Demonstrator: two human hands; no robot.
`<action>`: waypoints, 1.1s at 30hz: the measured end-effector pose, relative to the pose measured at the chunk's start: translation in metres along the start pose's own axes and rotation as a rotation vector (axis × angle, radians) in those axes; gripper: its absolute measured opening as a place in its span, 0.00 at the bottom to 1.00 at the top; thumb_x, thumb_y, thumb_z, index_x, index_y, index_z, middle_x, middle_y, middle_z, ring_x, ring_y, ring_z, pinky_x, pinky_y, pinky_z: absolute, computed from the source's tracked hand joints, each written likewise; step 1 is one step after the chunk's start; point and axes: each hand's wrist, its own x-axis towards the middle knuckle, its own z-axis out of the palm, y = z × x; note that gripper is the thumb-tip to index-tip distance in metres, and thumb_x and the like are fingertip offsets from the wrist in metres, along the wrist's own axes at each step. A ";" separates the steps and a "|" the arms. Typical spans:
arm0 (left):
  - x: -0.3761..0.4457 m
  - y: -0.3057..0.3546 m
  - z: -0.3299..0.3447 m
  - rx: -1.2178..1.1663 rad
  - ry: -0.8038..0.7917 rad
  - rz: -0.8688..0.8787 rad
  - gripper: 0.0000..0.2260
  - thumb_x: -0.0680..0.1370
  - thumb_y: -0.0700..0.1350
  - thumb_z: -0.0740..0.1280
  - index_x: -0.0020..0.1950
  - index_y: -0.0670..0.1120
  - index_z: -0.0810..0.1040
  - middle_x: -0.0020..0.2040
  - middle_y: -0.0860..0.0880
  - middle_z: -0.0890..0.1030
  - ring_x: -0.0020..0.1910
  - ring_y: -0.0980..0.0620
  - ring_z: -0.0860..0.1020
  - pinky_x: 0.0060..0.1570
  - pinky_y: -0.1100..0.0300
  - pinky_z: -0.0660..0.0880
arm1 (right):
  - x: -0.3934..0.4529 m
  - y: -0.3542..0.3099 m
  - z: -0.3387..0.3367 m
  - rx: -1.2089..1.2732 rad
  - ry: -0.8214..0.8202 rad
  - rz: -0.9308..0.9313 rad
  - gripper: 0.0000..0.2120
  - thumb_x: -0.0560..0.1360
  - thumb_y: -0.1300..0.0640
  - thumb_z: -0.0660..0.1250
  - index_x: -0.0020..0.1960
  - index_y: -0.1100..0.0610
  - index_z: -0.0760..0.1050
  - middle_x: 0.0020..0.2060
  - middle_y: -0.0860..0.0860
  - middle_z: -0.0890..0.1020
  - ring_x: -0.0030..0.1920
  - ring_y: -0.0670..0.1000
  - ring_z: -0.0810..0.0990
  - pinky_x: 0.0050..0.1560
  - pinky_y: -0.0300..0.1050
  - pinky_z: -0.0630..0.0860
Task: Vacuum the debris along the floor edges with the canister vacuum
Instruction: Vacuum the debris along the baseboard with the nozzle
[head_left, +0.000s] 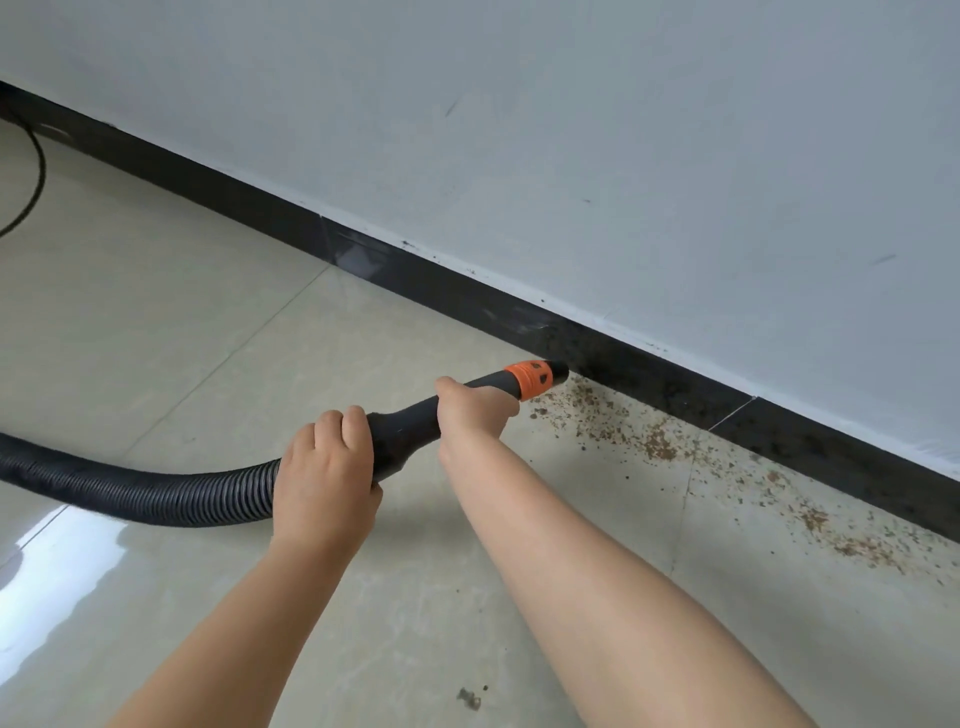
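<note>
Left hand (324, 470) grip clamped around the ribbed hose (130, 486) where it joins the black nozzle (410, 423). Right hand (475, 408) grip clamped on the nozzle, farther along. Orange collar (530, 379) at the nozzle tip, just beside the black baseboard (675, 384). Brown debris (654, 441) lies on the floor (156, 338) along the baseboard, right of the tip.

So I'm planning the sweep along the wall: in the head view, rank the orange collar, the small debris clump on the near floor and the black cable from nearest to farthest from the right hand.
1. Orange collar: just ahead of the right hand, toward the baseboard.
2. Small debris clump: on the tile near the bottom edge, beside the right forearm.
3. Black cable: far left, by the baseboard.
</note>
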 end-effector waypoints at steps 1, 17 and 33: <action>0.002 0.001 -0.001 -0.023 0.001 -0.011 0.24 0.46 0.29 0.74 0.39 0.35 0.72 0.30 0.39 0.73 0.25 0.41 0.72 0.25 0.58 0.64 | 0.001 -0.004 0.003 -0.029 0.003 -0.032 0.29 0.72 0.63 0.68 0.67 0.63 0.56 0.61 0.59 0.72 0.57 0.60 0.76 0.46 0.44 0.70; 0.008 0.015 -0.004 -0.065 -0.242 -0.140 0.16 0.72 0.38 0.66 0.57 0.37 0.67 0.52 0.40 0.73 0.50 0.40 0.72 0.41 0.58 0.62 | 0.018 -0.020 0.011 -0.241 -0.002 -0.012 0.32 0.76 0.60 0.65 0.72 0.66 0.51 0.66 0.61 0.67 0.61 0.57 0.74 0.56 0.44 0.73; 0.009 0.046 0.005 -0.021 -0.317 -0.088 0.17 0.74 0.42 0.64 0.60 0.39 0.65 0.55 0.43 0.72 0.53 0.44 0.72 0.42 0.61 0.61 | 0.040 -0.016 -0.022 -0.207 0.046 -0.008 0.30 0.76 0.60 0.65 0.71 0.65 0.52 0.66 0.61 0.67 0.60 0.58 0.74 0.54 0.45 0.73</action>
